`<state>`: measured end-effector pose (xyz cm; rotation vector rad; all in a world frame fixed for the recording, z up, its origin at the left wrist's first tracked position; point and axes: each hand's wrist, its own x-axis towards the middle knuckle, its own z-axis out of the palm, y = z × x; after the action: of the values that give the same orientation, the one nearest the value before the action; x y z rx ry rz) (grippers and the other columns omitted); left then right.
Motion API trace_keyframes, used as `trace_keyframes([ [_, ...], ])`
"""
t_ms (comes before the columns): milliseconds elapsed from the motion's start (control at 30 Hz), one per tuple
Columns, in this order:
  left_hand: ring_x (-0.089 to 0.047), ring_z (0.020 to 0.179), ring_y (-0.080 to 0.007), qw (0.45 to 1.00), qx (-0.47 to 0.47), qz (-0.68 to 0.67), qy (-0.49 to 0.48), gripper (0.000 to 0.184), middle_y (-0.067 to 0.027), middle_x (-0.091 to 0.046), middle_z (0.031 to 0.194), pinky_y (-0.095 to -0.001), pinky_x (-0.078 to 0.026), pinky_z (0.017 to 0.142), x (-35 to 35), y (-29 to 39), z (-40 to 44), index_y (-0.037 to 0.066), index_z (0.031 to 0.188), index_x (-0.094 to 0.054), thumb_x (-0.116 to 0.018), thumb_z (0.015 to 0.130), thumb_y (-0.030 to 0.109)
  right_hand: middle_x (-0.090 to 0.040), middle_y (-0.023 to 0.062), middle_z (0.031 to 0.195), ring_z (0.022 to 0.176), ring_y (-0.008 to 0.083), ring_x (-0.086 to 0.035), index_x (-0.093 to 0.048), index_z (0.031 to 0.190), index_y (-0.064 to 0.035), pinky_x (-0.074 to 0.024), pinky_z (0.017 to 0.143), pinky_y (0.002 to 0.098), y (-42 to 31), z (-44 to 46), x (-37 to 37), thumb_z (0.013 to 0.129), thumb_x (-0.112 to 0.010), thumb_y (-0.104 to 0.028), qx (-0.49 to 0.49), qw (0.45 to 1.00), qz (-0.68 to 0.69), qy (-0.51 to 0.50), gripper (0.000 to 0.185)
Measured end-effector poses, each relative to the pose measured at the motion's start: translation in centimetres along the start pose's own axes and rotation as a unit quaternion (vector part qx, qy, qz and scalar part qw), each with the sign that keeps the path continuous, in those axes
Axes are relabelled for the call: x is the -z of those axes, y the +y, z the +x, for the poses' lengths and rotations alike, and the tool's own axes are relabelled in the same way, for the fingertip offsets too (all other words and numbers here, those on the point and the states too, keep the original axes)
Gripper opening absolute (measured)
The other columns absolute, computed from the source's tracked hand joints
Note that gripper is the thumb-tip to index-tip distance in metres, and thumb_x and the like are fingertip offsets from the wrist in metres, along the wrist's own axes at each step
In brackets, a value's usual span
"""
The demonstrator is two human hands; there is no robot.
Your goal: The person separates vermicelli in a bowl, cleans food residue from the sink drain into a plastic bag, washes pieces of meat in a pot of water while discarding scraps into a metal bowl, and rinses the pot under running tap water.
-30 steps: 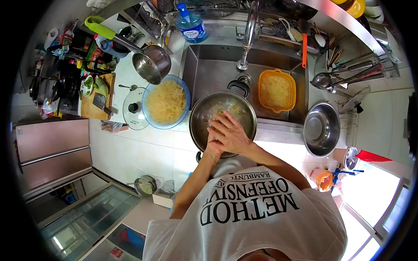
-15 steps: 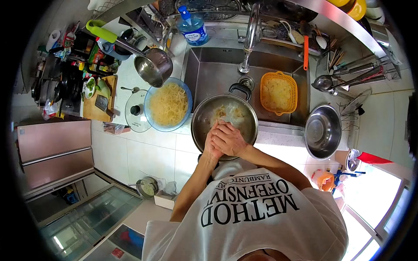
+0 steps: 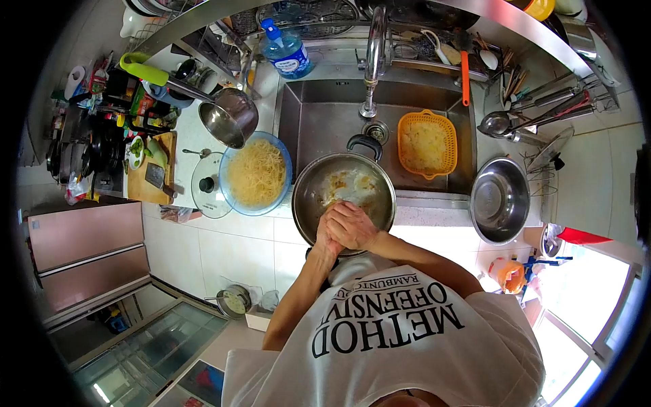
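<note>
item, two bare hands: the left hand [image 3: 327, 235] is lying beneath and to the left, the right hand [image 3: 352, 226] is folding over it, both clenching together in one clasp above the pot's near rim; whether anything is being enclosed between the palms cannot be told. item, one round steel pot [image 3: 308, 193]: overlapping the near edge of the sink [image 3: 319, 119], left of that edge's middle, its black handle [image 3: 371, 141] projecting from the far rim toward the drain [image 3: 375, 131]. item, pale yellowish scraps [image 3: 347, 183]: lying inside the pot, straight ahead of the clasp and away from the person, just beyond the knuckles, scattering loosely with no firm long axis; the right hand, uppermost, is sitting slightly nearer. item, one orange basket [image 3: 449, 150]: standing inside the sink toward its right edge, well apart from both hands, holding pale shreds [image 3: 422, 141]. item, one blue-rimmed bowl [image 3: 254, 211]: sitting on the counter beyond the sink's left edge, holding pale strands [image 3: 258, 173], the left hand being the nearer.
</note>
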<state>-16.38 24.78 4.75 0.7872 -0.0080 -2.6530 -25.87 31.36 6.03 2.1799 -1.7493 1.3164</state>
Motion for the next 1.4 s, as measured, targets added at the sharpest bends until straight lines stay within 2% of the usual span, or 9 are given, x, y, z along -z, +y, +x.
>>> trace_keyframes([
  [533, -0.055, 0.112, -0.0263, 1.000, -0.004, -0.008, -0.007, 0.033, -0.0101, -0.060, 0.116, -0.0398, -0.041, 0.102, -0.1, -0.7, -0.2, 0.009, 0.117, -0.056, -0.041, 0.100, 0.032, -0.058, 0.0131, 0.088, 0.085, 0.0296, -0.056, -0.058, 0.078, -0.0019, -0.0451, 0.081, 0.0415, 0.3, -0.8, -0.6, 0.075, -0.059, -0.020, -0.001, 1.000, 0.009, 0.016, 0.018],
  [733, -0.055, 0.112, -0.0263, 1.000, -0.007, -0.010, -0.013, 0.032, -0.0102, -0.060, 0.116, -0.0399, -0.040, 0.103, 0.0, -0.9, -0.4, 0.009, 0.117, -0.056, -0.040, 0.100, 0.031, -0.058, 0.0123, 0.088, 0.088, 0.0286, -0.056, -0.058, 0.077, -0.0019, -0.0453, 0.081, 0.0415, 0.2, -0.7, -0.3, 0.072, -0.061, -0.019, -0.013, 0.999, 0.038, -0.003, 0.018],
  [867, -0.054, 0.112, -0.0263, 1.000, -0.012, -0.014, -0.023, 0.032, -0.0102, -0.060, 0.116, -0.0399, -0.039, 0.104, 0.1, -1.2, -0.5, 0.009, 0.117, -0.056, -0.040, 0.100, 0.031, -0.058, 0.0114, 0.092, 0.093, 0.0287, -0.055, -0.058, 0.084, -0.0019, -0.0437, 0.084, 0.0408, -0.2, -0.5, 0.5, 0.074, -0.057, -0.022, -0.027, 0.999, 0.036, -0.028, 0.022],
  [1033, -0.054, 0.112, -0.0263, 0.997, -0.028, -0.015, -0.069, 0.032, -0.0102, -0.060, 0.116, -0.0399, -0.039, 0.105, 0.6, -2.0, -0.1, 0.009, 0.117, -0.056, -0.040, 0.100, 0.030, -0.058, 0.0092, 0.095, 0.093, 0.0274, -0.054, -0.061, 0.088, -0.0046, -0.0431, 0.086, 0.0420, -0.1, -0.5, 0.3, 0.072, -0.060, -0.022, -0.051, 0.998, 0.031, -0.033, 0.024],
  [1100, -0.056, 0.109, -0.0262, 0.989, -0.052, 0.064, -0.121, 0.030, -0.0093, -0.060, 0.115, -0.0406, -0.041, 0.102, 1.0, -1.8, 0.6, 0.008, 0.116, -0.056, -0.044, 0.098, 0.029, -0.059, 0.0094, 0.097, 0.095, 0.0270, -0.054, -0.062, 0.089, -0.0054, -0.0425, 0.088, 0.0425, -0.6, -0.1, 0.6, 0.073, -0.061, -0.022, -0.088, 0.994, 0.057, -0.034, 0.023],
  [1167, -0.056, 0.107, -0.0260, 0.990, -0.047, 0.081, -0.101, 0.028, -0.0084, -0.060, 0.113, -0.0411, -0.043, 0.099, 1.2, -1.7, 0.7, 0.008, 0.114, -0.056, -0.046, 0.096, 0.028, -0.060, 0.0102, 0.098, 0.097, 0.0271, -0.055, -0.062, 0.091, -0.0053, -0.0427, 0.089, 0.0424, -0.8, 0.8, 1.5, 0.075, -0.061, -0.020, -0.097, 0.992, 0.076, -0.029, 0.021],
  [1233, -0.057, 0.105, -0.0257, 0.999, -0.015, 0.036, -0.012, 0.026, -0.0078, -0.061, 0.111, -0.0415, -0.045, 0.097, 0.2, -1.5, 0.0, 0.008, 0.110, -0.058, -0.048, 0.095, 0.027, -0.061, 0.0114, 0.099, 0.099, 0.0277, -0.056, -0.062, 0.092, -0.0041, -0.0435, 0.089, 0.0418, -0.2, 1.8, 2.4, 0.079, -0.061, -0.016, -0.078, 0.993, 0.088, -0.019, 0.018],
  [1333, -0.058, 0.102, -0.0251, 0.991, 0.036, -0.034, 0.124, 0.023, -0.0067, -0.062, 0.108, -0.0421, -0.046, 0.093, -0.9, -1.3, -0.9, 0.009, 0.105, -0.060, -0.051, 0.093, 0.026, -0.062, 0.0138, 0.101, 0.101, 0.0303, -0.058, -0.062, 0.094, -0.0019, -0.0453, 0.088, 0.0409, 0.3, 2.5, 3.5, 0.084, -0.058, -0.011, -0.188, 0.959, 0.208, 0.042, 0.014],
  [1400, -0.058, 0.101, -0.0246, 0.991, 0.047, -0.114, 0.061, 0.019, -0.0058, -0.063, 0.103, -0.0430, -0.048, 0.089, 0.0, -1.3, -0.5, 0.010, 0.099, -0.061, -0.054, 0.091, 0.026, -0.061, 0.0140, 0.105, 0.101, 0.0306, -0.058, -0.062, 0.094, -0.0006, -0.0448, 0.090, 0.0408, 0.7, 2.5, 4.8, 0.089, -0.054, -0.009, -0.228, 0.947, 0.197, 0.112, 0.013],
])
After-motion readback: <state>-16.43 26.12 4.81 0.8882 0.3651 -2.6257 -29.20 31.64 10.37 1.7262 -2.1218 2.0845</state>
